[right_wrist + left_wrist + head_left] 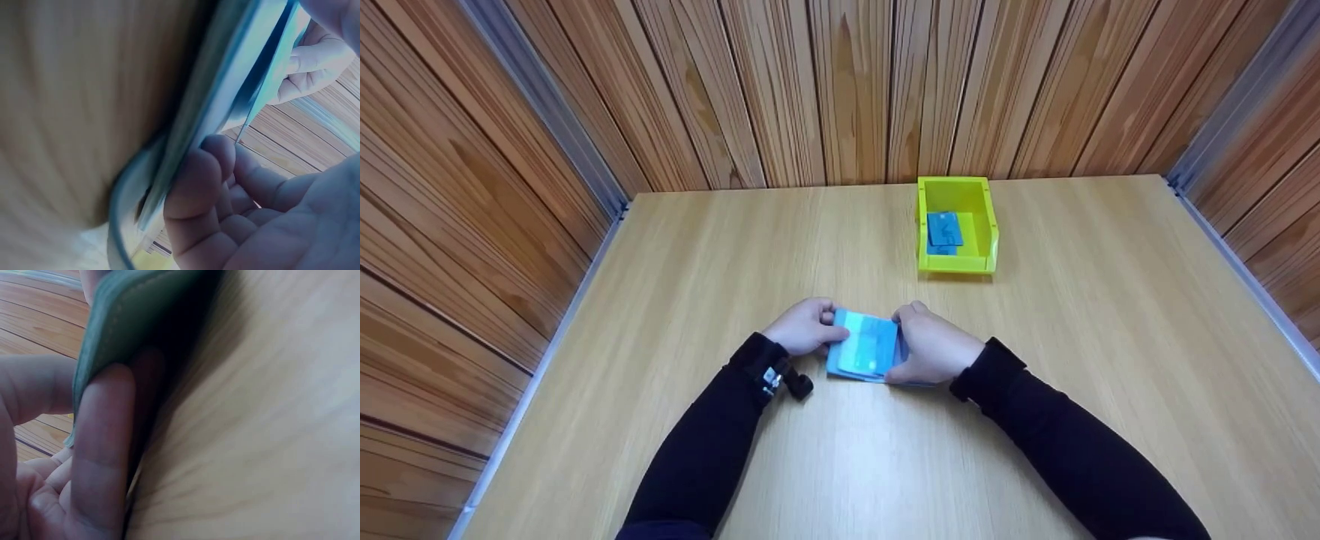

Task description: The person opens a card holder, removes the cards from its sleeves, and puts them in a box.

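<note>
Wood-panelled booth, pale table (675, 247): from the head camera I see the left hand (802, 327) and right hand (934, 346) pinching a blue card stack (864, 346) at mid-table, yellow bin (988, 217) beyond. Wrist cameras show fingers (104, 450) curled on its edges; I judge it light, slick, best squeezed edgewise.

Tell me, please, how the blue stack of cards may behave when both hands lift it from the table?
The blue stack probably fans or slips: the right wrist view shows thin separate layers. It looks light and flat, unlikely to roll. The left hand and right hand grip opposite edges, which should steady it.
</note>
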